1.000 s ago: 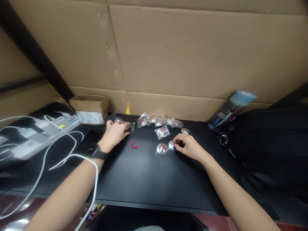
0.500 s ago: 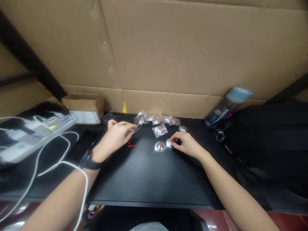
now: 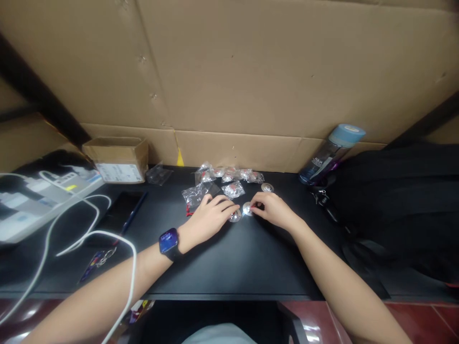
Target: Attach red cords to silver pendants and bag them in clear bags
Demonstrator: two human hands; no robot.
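Note:
My left hand (image 3: 208,220) reaches over a small silver finger cymbal (image 3: 235,217), its fingertips closed at the rim; the thumb is mostly hidden. Just right of it, my right hand (image 3: 272,209) pinches the red loop of a second finger cymbal (image 3: 246,209), which appears to lie on the black table. A third metal disc (image 3: 267,187) lies behind my right hand. Behind my left hand are a crumpled clear plastic bag (image 3: 193,195) and a red cord (image 3: 188,210). One bagged disc (image 3: 233,189) lies in front of a row of several others (image 3: 228,175).
A cardboard box (image 3: 120,160) and a clear wrapper (image 3: 159,174) stand at the back left. White cables (image 3: 131,267) run from a power strip (image 3: 46,210) across my left forearm. A phone (image 3: 124,210), bottle (image 3: 330,155) and black bag (image 3: 394,215) flank the table.
My left hand has moved right, from beside the red cord to the left cymbal. The crumpled clear bag now lies on the table behind it. My right hand keeps its pinch.

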